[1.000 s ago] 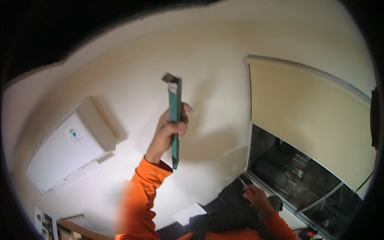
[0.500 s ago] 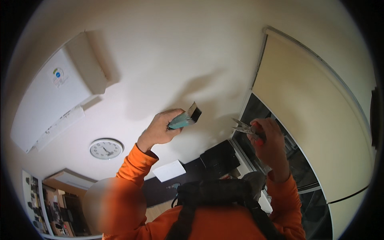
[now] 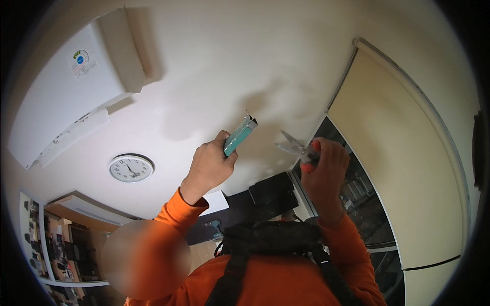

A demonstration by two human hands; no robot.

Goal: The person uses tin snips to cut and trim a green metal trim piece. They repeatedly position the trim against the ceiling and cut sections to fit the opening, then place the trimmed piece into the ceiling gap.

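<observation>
My left hand [image 3: 209, 166] grips a small teal rectangular tube [image 3: 239, 137], tilted up to the right. Its far end is open and dark inside, with a thin flap standing up; whether it is card or metal I cannot tell. My right hand [image 3: 329, 171] is wrapped round the red handles of metal snips [image 3: 297, 147]. Their two pointed blades are spread and aim up and left at the tube. A gap separates the blades from the tube's open end.
A white air conditioner [image 3: 71, 86] and a round clock [image 3: 131, 168] hang on the wall at left. A beige roller blind [image 3: 408, 153] covers part of the window at right. Below lies a dark surface with a white sheet [image 3: 214, 203] and a teal tool [image 3: 214, 225].
The snips have come left and up, nearer the tube, with their blades spread wider. The tube has turned, so more of its long side shows. The view has shifted slightly.
</observation>
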